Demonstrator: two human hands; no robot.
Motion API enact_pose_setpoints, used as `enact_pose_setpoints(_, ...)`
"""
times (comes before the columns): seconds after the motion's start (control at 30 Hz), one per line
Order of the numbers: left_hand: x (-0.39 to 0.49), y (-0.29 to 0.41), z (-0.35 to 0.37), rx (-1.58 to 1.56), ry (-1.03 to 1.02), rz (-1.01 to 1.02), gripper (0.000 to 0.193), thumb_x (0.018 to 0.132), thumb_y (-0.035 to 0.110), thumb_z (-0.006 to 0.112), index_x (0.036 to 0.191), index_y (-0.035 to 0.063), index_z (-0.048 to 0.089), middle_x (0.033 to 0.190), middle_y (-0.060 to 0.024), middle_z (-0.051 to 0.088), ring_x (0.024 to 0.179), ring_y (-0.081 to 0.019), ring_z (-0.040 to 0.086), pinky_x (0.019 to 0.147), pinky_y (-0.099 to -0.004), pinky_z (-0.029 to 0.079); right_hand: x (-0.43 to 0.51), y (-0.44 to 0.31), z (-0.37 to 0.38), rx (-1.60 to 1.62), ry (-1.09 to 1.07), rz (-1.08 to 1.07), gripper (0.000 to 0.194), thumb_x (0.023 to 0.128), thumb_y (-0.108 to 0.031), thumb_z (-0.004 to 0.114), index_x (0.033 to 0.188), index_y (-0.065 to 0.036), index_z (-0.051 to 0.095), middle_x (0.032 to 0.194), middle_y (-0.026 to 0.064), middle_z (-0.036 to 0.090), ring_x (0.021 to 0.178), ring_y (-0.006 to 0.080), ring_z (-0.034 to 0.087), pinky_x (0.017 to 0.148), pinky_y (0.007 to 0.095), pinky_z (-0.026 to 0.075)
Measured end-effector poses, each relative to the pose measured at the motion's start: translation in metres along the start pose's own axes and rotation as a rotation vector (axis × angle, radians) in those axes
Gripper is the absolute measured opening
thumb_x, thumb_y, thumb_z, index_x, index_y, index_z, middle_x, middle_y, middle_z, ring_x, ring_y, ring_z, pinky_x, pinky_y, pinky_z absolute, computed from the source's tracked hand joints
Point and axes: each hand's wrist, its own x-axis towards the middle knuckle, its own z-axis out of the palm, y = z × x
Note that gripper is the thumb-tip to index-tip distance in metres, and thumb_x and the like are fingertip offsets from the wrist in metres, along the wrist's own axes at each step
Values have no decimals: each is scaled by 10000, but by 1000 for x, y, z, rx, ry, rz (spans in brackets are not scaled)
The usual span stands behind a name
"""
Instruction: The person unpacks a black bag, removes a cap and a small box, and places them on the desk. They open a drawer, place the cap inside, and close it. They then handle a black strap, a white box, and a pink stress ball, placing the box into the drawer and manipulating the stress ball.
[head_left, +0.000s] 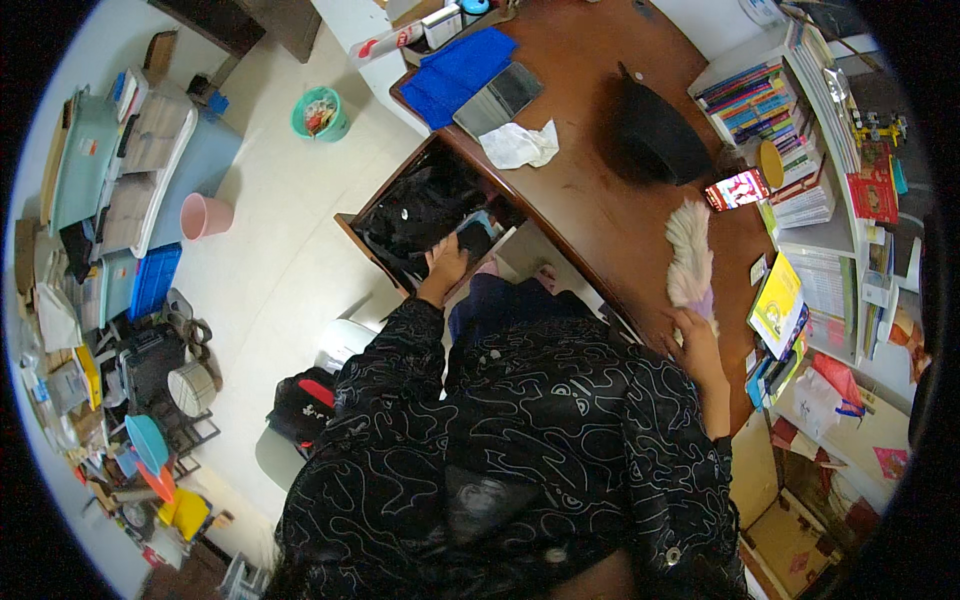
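Note:
My left hand (448, 262) reaches into an open wooden desk drawer (346, 225), over black items (416, 206) that look soft and shiny. Its fingertips are partly lost against the dark contents, so its grip is unclear. A small light-blue item (480, 223) lies beside it in the drawer. My right hand (697, 341) rests on the brown desk top (592, 217) with its fingers apart. It touches or overlaps the lilac end of a fluffy cream item (688, 251).
On the desk are blue cloth (465, 64), a dark flat case (499, 97), crumpled white tissue (519, 144), a black curved object (660, 135), a lit phone (737, 190) and a bookshelf (821, 225). A green bin (320, 114) and a pink bin (205, 216) stand on the floor.

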Motion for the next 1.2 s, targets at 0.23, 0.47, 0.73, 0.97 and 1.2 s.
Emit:
enact_pose_setpoints(0.23, 33, -17, -6, -116, 340, -46, 454, 903, 327, 485, 1268, 56, 478, 1245, -187, 525, 1175, -386, 462, 1011, -480, 335, -13, 12, 11, 46, -37, 80, 376, 707, -27, 638, 1077, -61, 585, 912, 176, 592, 873, 390, 565, 773, 451, 466)
enact_pose_setpoints(0.47, 100, -10, 1, -311, 28, -211, 477, 882, 373, 511, 1187, 11, 565, 1224, -244, 544, 1124, -400, 502, 944, -413, 406, -27, 23, 18, -3, -46, 184, 364, 709, -77, 670, 1059, -38, 581, 939, 185, 597, 882, 396, 565, 788, 452, 462)
enact_pose_setpoints(0.73, 110, 4, 18, -479, 98, -69, 483, 830, 349, 586, 1151, -12, 576, 1117, -244, 579, 1012, -369, 556, 863, -397, 445, -58, 31, 23, 32, -82, 345, 392, 731, -146, 701, 1088, -35, 582, 1019, 187, 612, 931, 398, 570, 816, 441, 462)
enact_pose_setpoints(0.97, 117, 1, 20, -582, -38, -91, 496, 784, 329, 651, 1119, -31, 585, 1023, -244, 610, 915, -341, 603, 792, -383, 480, -65, 30, 25, 60, -127, 369, 374, 751, -164, 689, 1094, -56, 589, 1032, 169, 608, 947, 383, 573, 825, 437, 462)
enact_pose_setpoints(1.2, 103, 21, 24, -599, -1, -19, 515, 739, 308, 716, 1088, -50, 594, 930, -244, 641, 817, -314, 650, 721, -368, 514, -50, 28, 23, 46, -106, 322, 357, 755, -150, 677, 1090, -61, 591, 1028, 163, 609, 947, 379, 572, 822, 436, 463)
